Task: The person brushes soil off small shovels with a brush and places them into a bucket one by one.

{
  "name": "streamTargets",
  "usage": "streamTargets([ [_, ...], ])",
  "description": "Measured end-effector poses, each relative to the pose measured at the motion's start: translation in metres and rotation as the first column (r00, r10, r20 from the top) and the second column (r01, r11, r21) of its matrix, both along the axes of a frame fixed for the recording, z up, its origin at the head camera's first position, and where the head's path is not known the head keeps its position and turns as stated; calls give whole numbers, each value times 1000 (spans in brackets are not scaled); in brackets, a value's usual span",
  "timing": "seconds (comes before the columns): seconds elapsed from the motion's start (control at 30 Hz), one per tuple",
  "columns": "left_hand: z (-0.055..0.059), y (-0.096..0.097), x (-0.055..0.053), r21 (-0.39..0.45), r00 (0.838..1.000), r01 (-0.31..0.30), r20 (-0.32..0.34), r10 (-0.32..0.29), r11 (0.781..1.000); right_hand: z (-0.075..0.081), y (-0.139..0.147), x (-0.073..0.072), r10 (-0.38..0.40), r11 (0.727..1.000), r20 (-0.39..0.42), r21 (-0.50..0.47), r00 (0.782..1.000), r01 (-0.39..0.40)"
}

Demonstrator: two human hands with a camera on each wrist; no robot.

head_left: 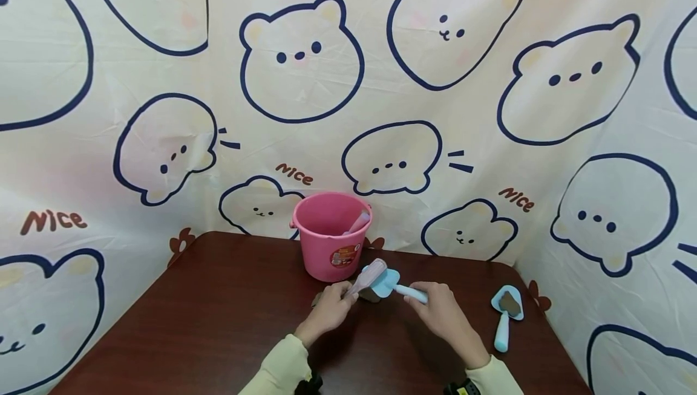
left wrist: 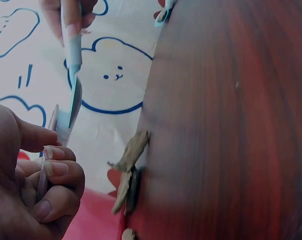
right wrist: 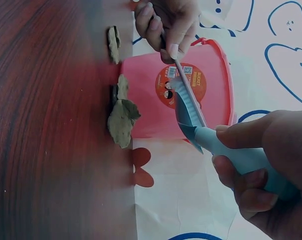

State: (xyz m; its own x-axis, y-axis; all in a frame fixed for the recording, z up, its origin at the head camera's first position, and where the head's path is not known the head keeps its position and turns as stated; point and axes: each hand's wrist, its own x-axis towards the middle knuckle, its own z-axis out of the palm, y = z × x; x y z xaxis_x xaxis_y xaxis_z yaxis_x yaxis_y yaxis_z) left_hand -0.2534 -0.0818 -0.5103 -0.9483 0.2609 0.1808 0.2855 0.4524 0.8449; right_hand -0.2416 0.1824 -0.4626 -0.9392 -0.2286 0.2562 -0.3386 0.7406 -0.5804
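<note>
My left hand (head_left: 328, 307) grips the thin handle of a pale pink brush (head_left: 371, 275). Pale bristles show against the blade of a light blue toy shovel (head_left: 385, 283) in the right wrist view. That shovel's handle lies in my right hand (head_left: 440, 311), fingers curled round it. Brush and shovel meet above the table, just in front of a pink bucket (head_left: 331, 254). Below them on the table lie brownish-grey clay-like lumps (right wrist: 122, 122), partly hidden by the hands in the head view.
On the right side of the dark wooden table (head_left: 218, 310) lies a second light blue shovel (head_left: 502, 329), a brown lump (head_left: 510, 304) on its blade. A pale pink tool (head_left: 357, 223) leans inside the bucket. Behind the table hangs a cartoon-printed cloth (head_left: 305, 80).
</note>
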Motion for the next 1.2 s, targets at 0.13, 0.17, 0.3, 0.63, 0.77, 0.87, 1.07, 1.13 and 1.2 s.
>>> streamTargets([
  [0.13, -2, -7, -5, 14, 1000, -17, -10, 17, 1000, 0, 1, 0, 4, 1000, 1, 19, 1000, -4],
  [0.17, -3, -9, -6, 19, 1000, -17, -13, 17, 1000, 1, 1, 0, 2, 1000, -2, 23, 1000, -2],
  [0.3, -5, -15, -11, 28, 999, -21, -29, 22, 999, 1, 2, -1, -2, 1000, 1, 28, 1000, 1],
  [0.63, -6, -25, -18, 84, 997, -45, -55, 50, 995, -1, 8, -5, 0, 1000, 16, -1, 1000, 0],
  [0.77, -2, -26, -18, 116, 996, -50, -66, 57, 992, -2, 9, -7, -32, 999, 9, -2, 999, 32],
  [0.87, 1, -26, -18, 123, 995, -44, -81, 54, 991, -4, 10, -7, -51, 999, 13, 7, 999, 51],
  [1.07, 5, -25, -15, 112, 995, -38, -91, 49, 993, -8, 11, -8, -81, 996, 54, 31, 995, 80],
  [1.13, 6, -25, -14, 109, 994, -34, -96, 45, 993, -10, 12, -7, -83, 996, 54, 38, 995, 81],
  [1.2, 7, -24, -14, 112, 995, -27, -95, 37, 993, -11, 13, -8, -81, 996, 57, 40, 995, 78],
])
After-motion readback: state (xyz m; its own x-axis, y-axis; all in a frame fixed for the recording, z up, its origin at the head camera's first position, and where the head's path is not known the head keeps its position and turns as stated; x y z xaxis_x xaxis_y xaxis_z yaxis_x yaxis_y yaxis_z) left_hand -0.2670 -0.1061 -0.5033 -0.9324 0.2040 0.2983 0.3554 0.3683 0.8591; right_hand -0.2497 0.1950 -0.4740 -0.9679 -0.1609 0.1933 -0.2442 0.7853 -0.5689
